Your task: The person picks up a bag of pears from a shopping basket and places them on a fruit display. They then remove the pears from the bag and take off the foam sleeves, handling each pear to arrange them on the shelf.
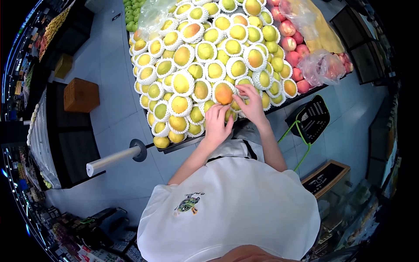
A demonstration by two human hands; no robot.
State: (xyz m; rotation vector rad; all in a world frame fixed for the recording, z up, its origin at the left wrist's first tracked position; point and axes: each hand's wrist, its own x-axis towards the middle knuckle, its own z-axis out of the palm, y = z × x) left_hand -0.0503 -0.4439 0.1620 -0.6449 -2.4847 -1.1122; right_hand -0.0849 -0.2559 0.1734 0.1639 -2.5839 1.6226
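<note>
An orange-yellow mango in a white foam net sits at the front of a heaped display of mangoes. My right hand has its curled fingertips at the right edge of this mango and its net. From below, my left hand reaches the mango's lower edge with bent fingers, its thumb pointing up beside them. The exact grip of the fingertips is partly hidden. Around both hands lie more netted yellow-green mangoes, such as one mango just to the left.
Red peaches and a crumpled plastic bag lie right of the mangoes. Another clear bag rests at the back left. A black basket with a green strap stands at right. A metal pole juts out at left.
</note>
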